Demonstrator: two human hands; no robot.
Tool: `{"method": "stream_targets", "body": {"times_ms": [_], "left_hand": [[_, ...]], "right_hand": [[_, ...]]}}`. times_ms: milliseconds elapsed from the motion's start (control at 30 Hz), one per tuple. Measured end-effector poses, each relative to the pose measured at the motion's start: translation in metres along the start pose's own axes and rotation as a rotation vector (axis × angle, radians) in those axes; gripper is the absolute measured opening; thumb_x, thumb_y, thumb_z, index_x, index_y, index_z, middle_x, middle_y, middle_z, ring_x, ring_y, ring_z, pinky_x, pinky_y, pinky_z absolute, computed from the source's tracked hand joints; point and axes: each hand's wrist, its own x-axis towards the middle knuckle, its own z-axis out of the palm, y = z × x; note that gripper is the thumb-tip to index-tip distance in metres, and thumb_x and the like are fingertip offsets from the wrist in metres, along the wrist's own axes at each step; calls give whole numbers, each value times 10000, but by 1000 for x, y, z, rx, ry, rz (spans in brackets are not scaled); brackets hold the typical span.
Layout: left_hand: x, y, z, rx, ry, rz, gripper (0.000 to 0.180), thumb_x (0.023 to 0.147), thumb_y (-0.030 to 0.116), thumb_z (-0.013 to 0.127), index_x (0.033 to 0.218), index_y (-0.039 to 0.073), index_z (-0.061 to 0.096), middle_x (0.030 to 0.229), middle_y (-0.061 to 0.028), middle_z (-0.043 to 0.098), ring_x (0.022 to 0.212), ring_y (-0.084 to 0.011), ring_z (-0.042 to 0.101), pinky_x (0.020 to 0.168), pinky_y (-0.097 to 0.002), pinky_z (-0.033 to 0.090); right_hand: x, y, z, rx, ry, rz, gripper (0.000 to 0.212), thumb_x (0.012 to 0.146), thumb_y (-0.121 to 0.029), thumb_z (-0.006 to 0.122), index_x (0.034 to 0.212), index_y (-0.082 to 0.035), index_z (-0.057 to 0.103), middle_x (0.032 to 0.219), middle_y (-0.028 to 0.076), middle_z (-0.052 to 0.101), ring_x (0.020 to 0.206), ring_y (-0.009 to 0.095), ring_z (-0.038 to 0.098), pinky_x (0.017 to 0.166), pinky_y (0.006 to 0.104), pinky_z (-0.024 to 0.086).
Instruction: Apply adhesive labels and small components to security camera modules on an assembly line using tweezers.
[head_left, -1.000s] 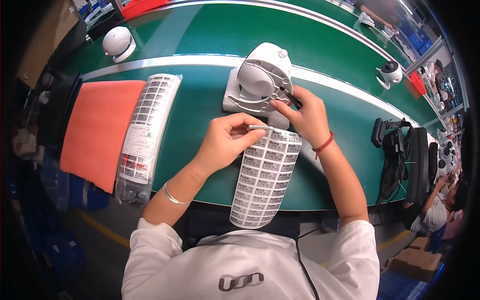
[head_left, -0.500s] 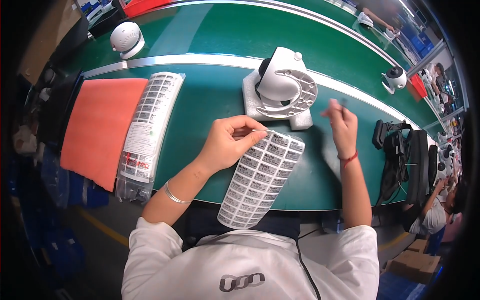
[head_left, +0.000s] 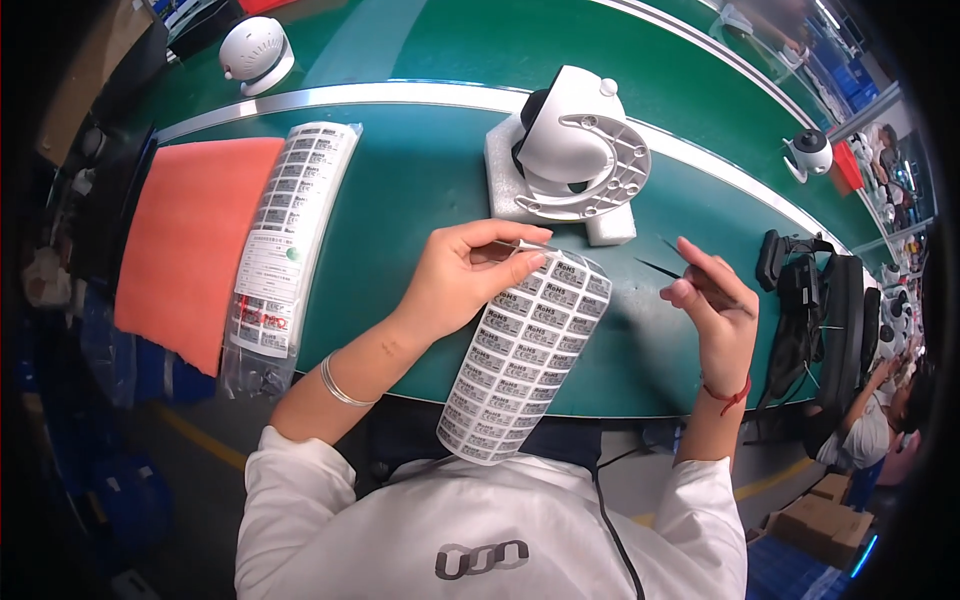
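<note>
My left hand [head_left: 462, 272] pinches the top edge of a sheet of printed stickers [head_left: 522, 345] between thumb and fingers. The sheet hangs down over the table edge toward my lap. My right hand [head_left: 718, 305], off to the sheet's right, grips dark tweezers [head_left: 657, 268]; their two tips are spread and point left. Just beyond the sheet, a white security camera [head_left: 572, 150] lies tipped over, its ribbed, ring-like base facing me. White foam [head_left: 503, 178] supports it. Neither hand touches the camera.
An orange foam sheet [head_left: 195, 250] and a bagged stack of sticker sheets [head_left: 285, 230] lie at the left. Black adapters and cables [head_left: 805, 310] sit at the right edge. Other white cameras stand on the green belt, one far left [head_left: 255, 52], another right [head_left: 810, 152].
My right hand has shifted right and slightly down, turning so the tweezers' tips show clearly. My left hand still holds the sticker sheet. The whole view has shifted slightly.
</note>
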Motion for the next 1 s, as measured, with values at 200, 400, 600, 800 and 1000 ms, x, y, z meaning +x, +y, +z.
{"method": "stream_targets", "body": {"times_ms": [200, 400, 600, 800, 1000], "left_hand": [[-2, 3, 5, 0, 3, -13, 450, 840, -39, 688, 1265, -34, 539, 1097, -165, 673, 972, -146, 661, 865, -254, 541], [-8, 8, 11, 127, 16, 89, 522, 812, -91, 688, 1291, -28, 490, 1148, -184, 656, 1026, -176, 655, 904, -276, 540], [-9, 1, 13, 163, 51, 222, 495, 808, -26, 724, 1262, 1, 529, 1123, -157, 680, 999, -161, 670, 872, -274, 562], [-10, -1, 12, 203, 28, 259, 479, 812, -29, 719, 1250, -1, 528, 1131, -160, 676, 1013, -171, 667, 876, -277, 563], [-9, -1, 12, 132, -3, 202, 494, 849, -45, 666, 1308, 8, 491, 1182, -177, 651, 1084, -201, 641, 941, -306, 531]], "right_hand": [[-5, -9, 25, -40, -12, -381, 341, 815, 55, 678, 1154, 54, 644, 1091, 165, 630, 956, 231, 659, 811, 291, 527], [-3, -15, 44, -229, -99, -779, 304, 702, 15, 800, 978, 38, 673, 910, 157, 715, 812, 280, 713, 724, 336, 571], [0, -12, 51, -229, -105, -822, 267, 692, 19, 805, 915, 23, 661, 876, 145, 716, 803, 274, 715, 713, 335, 583], [-2, -11, 51, -283, -103, -911, 263, 680, 41, 798, 906, 19, 664, 857, 143, 715, 771, 267, 711, 695, 329, 585], [1, -11, 49, -271, -68, -850, 267, 675, 73, 784, 911, 36, 665, 846, 142, 716, 751, 260, 710, 682, 319, 574]]}}
